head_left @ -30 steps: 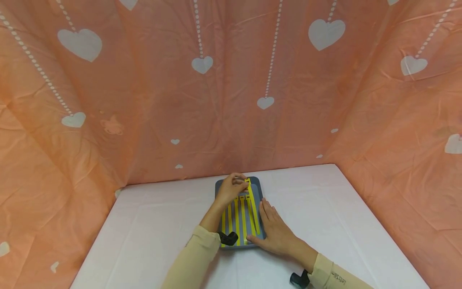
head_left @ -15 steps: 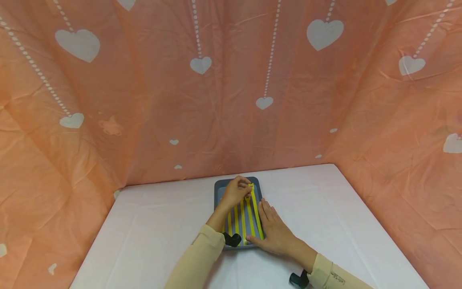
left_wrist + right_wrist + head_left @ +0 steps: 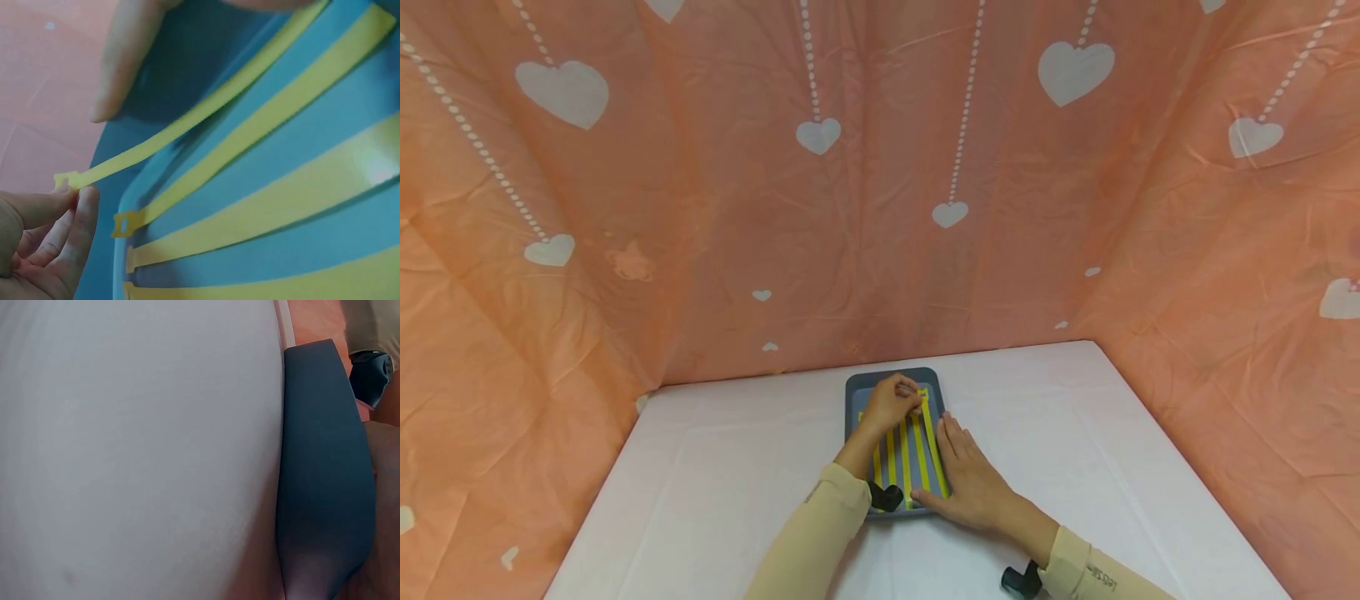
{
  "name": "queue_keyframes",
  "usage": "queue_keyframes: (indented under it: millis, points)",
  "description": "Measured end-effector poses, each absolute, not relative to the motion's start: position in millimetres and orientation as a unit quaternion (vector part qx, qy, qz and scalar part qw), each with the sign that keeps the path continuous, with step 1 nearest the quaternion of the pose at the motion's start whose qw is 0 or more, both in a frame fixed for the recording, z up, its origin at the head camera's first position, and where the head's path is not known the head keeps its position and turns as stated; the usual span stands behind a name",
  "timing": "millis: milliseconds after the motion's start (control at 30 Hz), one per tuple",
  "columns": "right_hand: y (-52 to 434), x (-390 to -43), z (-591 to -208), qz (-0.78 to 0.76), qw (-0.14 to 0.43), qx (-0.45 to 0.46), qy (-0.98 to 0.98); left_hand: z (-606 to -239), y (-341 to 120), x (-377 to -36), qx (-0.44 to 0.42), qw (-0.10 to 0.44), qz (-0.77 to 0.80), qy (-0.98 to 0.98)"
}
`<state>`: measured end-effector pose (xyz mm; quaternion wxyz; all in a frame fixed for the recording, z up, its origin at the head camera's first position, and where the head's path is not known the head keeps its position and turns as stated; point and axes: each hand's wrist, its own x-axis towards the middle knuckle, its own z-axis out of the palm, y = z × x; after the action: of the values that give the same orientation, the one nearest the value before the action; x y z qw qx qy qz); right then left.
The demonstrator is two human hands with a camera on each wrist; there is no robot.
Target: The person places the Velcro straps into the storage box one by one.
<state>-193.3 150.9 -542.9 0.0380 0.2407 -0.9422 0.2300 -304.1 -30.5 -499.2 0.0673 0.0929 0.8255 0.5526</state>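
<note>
Between thumb and fingertip, my left hand (image 3: 887,406) pinches the slotted head of a yellow cable strap (image 3: 206,111). That end is lifted above the grey-blue tray (image 3: 852,398), while the strap runs down along the tray's right side to its near end. Several other yellow straps (image 3: 250,140) lie side by side in the tray, their slotted heads toward the far end. My right hand (image 3: 976,490) rests along the tray's near right edge with long straight fingers. Its thumb reaches over the near end, by the straps. The left wrist view shows a straight finger over the rim.
A white-covered table (image 3: 1075,450) spreads around the tray. Orange cloth (image 3: 880,250) with white hearts hangs behind and on both sides. Each wrist carries a black camera (image 3: 1021,581). In the right wrist view, the tray's outer wall (image 3: 322,462) stands beside the white table surface.
My left hand has moved slightly right and nearer, bringing the pinched strap from across its neighbours to the tray's right side and lower. The right hand has stayed in place.
</note>
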Motion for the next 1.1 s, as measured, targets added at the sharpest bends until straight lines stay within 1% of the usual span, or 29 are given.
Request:
queue_keyframes:
  millis: [67, 200, 433, 567, 833, 1100]
  points:
    - [151, -194, -548, 0.233, 0.049, 0.241, -0.941, -501, -30, -305, 0.088, 0.066, 0.555, 0.825]
    - [152, -195, -551, 0.232, 0.054, 0.238, -0.942, -504, -28, -306, 0.080, 0.060, 0.562, 0.821]
    - [151, -192, -541, 0.217, 0.041, 0.246, -0.944, -510, -24, -307, 0.062, 0.056, 0.561, 0.823]
    - [151, -191, -540, 0.213, 0.041, 0.245, -0.945, -512, -23, -307, 0.058, 0.056, 0.559, 0.825]
    - [150, -193, -539, 0.201, 0.016, 0.240, -0.950, -513, -23, -305, 0.053, 0.057, 0.559, 0.825]
    - [150, -194, -539, 0.201, 0.012, 0.238, -0.950, -516, -21, -306, 0.041, 0.059, 0.568, 0.820]
